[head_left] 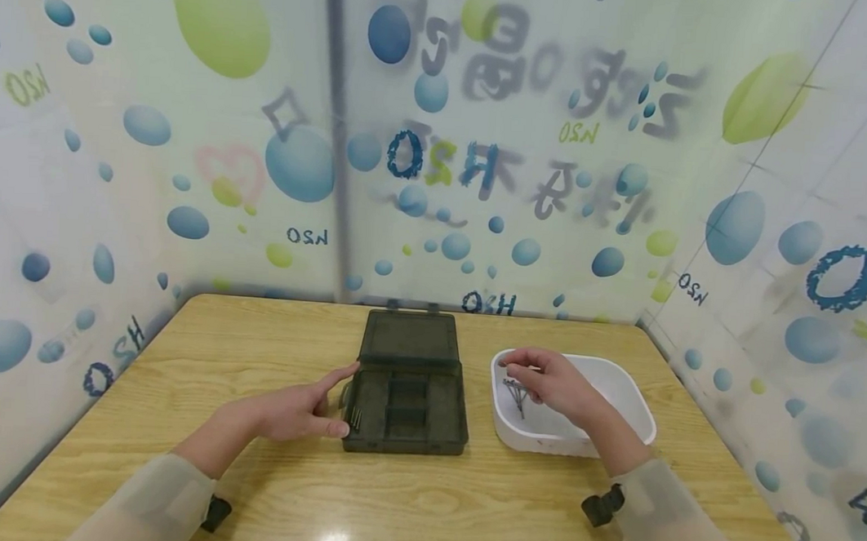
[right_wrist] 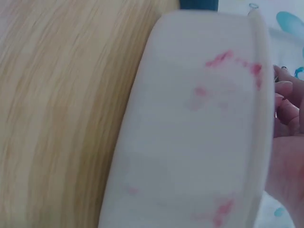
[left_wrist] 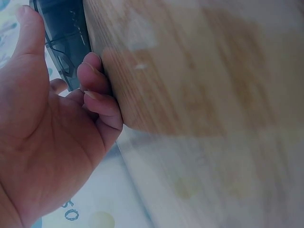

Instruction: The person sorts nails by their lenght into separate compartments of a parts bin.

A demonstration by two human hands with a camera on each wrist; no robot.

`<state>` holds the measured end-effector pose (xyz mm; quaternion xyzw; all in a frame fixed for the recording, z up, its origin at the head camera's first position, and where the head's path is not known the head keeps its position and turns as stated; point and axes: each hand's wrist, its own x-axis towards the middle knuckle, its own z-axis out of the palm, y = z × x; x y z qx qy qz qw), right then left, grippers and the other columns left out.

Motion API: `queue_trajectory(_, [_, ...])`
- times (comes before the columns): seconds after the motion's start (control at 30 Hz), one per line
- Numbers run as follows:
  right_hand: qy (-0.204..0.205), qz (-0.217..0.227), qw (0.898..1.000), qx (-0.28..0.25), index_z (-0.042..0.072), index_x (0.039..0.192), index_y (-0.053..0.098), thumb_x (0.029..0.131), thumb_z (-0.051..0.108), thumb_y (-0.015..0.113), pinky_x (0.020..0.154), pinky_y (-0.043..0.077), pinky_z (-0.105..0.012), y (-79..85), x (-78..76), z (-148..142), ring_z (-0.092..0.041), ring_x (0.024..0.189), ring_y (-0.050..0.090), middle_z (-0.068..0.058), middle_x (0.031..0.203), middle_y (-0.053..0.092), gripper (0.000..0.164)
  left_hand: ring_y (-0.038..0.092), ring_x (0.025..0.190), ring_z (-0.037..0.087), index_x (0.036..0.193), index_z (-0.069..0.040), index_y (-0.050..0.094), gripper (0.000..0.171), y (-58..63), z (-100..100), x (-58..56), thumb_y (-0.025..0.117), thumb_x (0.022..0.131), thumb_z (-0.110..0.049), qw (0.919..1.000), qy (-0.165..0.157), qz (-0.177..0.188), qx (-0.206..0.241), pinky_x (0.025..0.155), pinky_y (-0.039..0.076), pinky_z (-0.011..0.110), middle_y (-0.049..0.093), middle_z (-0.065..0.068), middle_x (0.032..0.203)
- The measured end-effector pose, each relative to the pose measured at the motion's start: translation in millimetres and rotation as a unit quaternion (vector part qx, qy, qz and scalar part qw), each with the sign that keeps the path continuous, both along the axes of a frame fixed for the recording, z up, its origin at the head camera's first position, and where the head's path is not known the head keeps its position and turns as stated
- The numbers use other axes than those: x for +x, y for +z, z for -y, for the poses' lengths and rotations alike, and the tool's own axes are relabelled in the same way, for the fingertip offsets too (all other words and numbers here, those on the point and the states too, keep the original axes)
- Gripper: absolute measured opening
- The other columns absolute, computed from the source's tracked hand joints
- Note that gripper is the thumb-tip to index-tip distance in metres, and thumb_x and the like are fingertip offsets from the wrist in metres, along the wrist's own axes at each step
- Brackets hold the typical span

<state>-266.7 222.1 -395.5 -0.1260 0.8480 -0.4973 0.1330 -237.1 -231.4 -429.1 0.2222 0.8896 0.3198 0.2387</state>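
My desk [head_left: 275, 491] carries a white tub [head_left: 535, 441] at right and, left of it, an open dark box [head_left: 437, 410]. My left grip [head_left: 297, 410], fingers parted, touches the box's left edge; my right grip [head_left: 556, 383], at the tub's left side, pinches a small dark piece [head_left: 502, 363]. The right wrist view shows red smears [right_wrist: 257, 71] outside the tub; only the head view shows thin metal pieces [head_left: 519, 399] inside. Slim rods [head_left: 355, 418] lie near left in the box.
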Motion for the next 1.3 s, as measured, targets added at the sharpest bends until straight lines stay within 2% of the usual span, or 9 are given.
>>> queue_trajectory(0.07, [0.006, -0.006, 1.0, -0.005, 0.006, 0.138, 0.07, 0.114, 0.026, 0.064, 0.067, 0.047, -0.028, 2.5, 2.4, 5.8, -0.018, 0.073, 0.05, -0.004, 0.087, 0.057, 0.032, 0.047, 0.071, 0.016, 0.179, -0.026, 0.003, 0.105, -0.2, 0.3, 0.1, 0.073, 0.105, -0.049, 1.0, -0.001, 0.001, 0.001, 0.067, 0.038, 0.032, 0.057, 0.002, 0.081])
queue_trajectory(0.3, [0.036, -0.022, 0.999, -0.032, 0.003, 0.132, 0.068, 0.113, 0.029, 0.065, 0.063, 0.047, -0.031, 8.6, 6.2, 26.4, -0.016, 0.069, 0.05, -0.014, 0.101, 0.066, 0.032, 0.046, 0.07, 0.016, 0.179, -0.027, 0.002, 0.105, -0.9, 0.6, 0.4, 0.073, 0.106, -0.05, 1.0, 0.0, 0.004, 0.004, 0.066, 0.038, 0.031, 0.056, 0.002, 0.08])
queue_trajectory(0.47, [0.046, -0.014, 0.998, -0.047, 0.004, 0.131, 0.068, 0.113, 0.03, 0.066, 0.058, 0.044, -0.03, 10.5, 6.0, 41.2, -0.015, 0.067, 0.053, -0.006, 0.11, 0.074, 0.031, 0.046, 0.07, 0.016, 0.179, -0.026, 0.002, 0.105, -0.8, 0.2, 0.2, 0.073, 0.106, -0.05, 1.0, -0.001, 0.004, 0.006, 0.066, 0.038, 0.031, 0.056, 0.002, 0.08])
queue_trajectory(0.67, [0.06, -0.009, 0.997, -0.05, 0.002, 0.129, 0.067, 0.113, 0.027, 0.066, 0.057, 0.043, -0.028, 12.4, 6.9, 60.7, -0.017, 0.068, 0.058, -0.007, 0.115, 0.077, 0.03, 0.047, 0.072, 0.016, 0.179, -0.026, 0.003, 0.105, -0.5, -0.4, -0.3, 0.073, 0.105, -0.05, 1.0, 0.0, 0.005, 0.004, 0.067, 0.038, 0.032, 0.056, 0.002, 0.082])
queue_trajectory(0.83, [0.078, -0.002, 0.996, -0.053, 0.001, 0.131, 0.067, 0.113, 0.027, 0.065, 0.059, 0.046, -0.031, 11.9, 7.9, 76.3, -0.022, 0.071, 0.063, -0.007, 0.117, 0.077, 0.032, 0.047, 0.072, 0.016, 0.179, -0.025, 0.002, 0.105, 0.3, -0.7, 0.2, 0.072, 0.106, -0.049, 1.0, -0.003, 0.004, 0.006, 0.067, 0.039, 0.031, 0.056, 0.002, 0.081])
queue_trajectory(0.97, [0.087, 0.0, 0.995, -0.058, 0.007, 0.127, 0.07, 0.112, 0.028, 0.068, 0.062, 0.048, -0.034, 8.7, 6.8, 87.7, -0.031, 0.075, 0.064, -0.011, 0.113, 0.071, 0.026, 0.046, 0.071, 0.015, 0.179, -0.024, 0.001, 0.104, 0.8, -0.7, 0.2, 0.072, 0.107, -0.048, 0.9999, -0.006, 0.006, 0.012, 0.066, 0.039, 0.031, 0.056, 0.001, 0.081])
queue_trajectory(1.13, [0.094, -0.006, 0.994, -0.055, 0.011, 0.126, 0.072, 0.111, 0.027, 0.07, 0.072, 0.056, -0.038, 3.7, 4.6, 102.4, -0.022, 0.074, 0.061, -0.018, 0.118, 0.067, 0.022, 0.045, 0.07, 0.015, 0.179, -0.025, 0.001, 0.104, 0.3, -0.4, -0.3, 0.072, 0.107, -0.048, 0.9999, -0.007, 0.006, 0.012, 0.066, 0.038, 0.031, 0.054, 0.0, 0.079])
queue_trajectory(1.3, [0.092, 0.006, 0.994, -0.06, 0.006, 0.128, 0.071, 0.11, 0.029, 0.071, 0.075, 0.058, -0.038, 0.1, 4.0, 116.7, -0.017, 0.072, 0.061, -0.018, 0.114, 0.068, 0.029, 0.046, 0.07, 0.015, 0.179, -0.025, 0.001, 0.105, 0.3, 0.5, 0.0, 0.072, 0.106, -0.049, 0.9999, -0.002, 0.007, 0.009, 0.066, 0.039, 0.031, 0.054, 0.0, 0.079])
